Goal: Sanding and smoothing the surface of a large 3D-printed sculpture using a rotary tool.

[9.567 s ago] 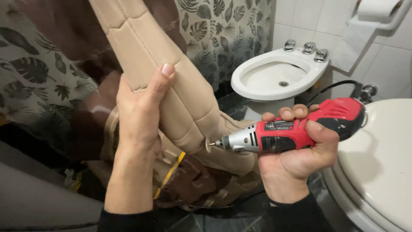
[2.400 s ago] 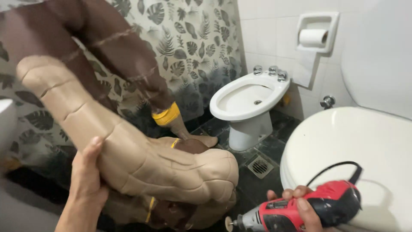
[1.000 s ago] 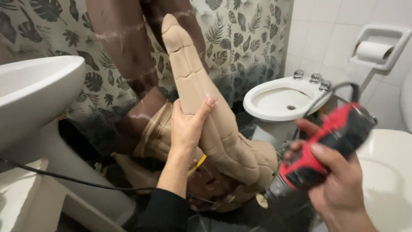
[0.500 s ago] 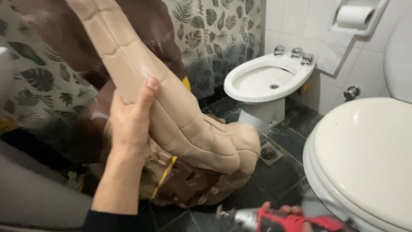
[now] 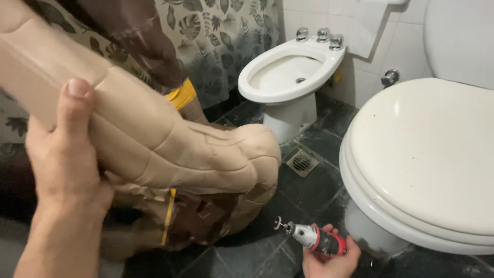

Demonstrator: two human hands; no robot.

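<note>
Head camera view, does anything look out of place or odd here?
Yes. A large tan segmented piece, shaped like an armoured boot, is propped in a bathroom beside the bidet and toilet. The left hand grips it. The right hand holds a red rotary tool low above the dark floor tiles.

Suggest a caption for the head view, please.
Left hand steadies a tan segmented foam piece; right hand holds a red rotary tool low.
</note>
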